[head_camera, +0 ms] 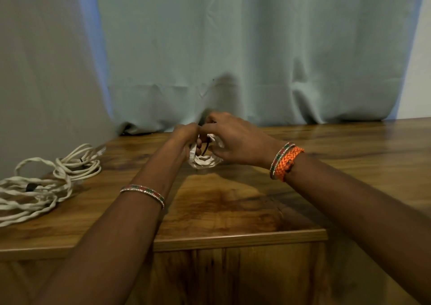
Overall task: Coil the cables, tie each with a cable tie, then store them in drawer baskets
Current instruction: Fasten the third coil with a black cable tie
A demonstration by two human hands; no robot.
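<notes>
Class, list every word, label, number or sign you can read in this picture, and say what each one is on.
None can be read. The small white cable coil held by both hands shows no legible print, and neither do the cable bundles on the wooden table.

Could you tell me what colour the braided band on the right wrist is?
Orange braided band, shown in the head view.

Both hands meet at the far middle of the wooden table (233, 202). The left hand (186, 137) and right hand (233, 139) grip a small white coil (205, 161), with a dark tie (205, 147) between the fingers. Two tied white coils lie at the left: one nearer (30, 197), one farther (81, 162). A curtain (256, 48) hangs behind.
</notes>
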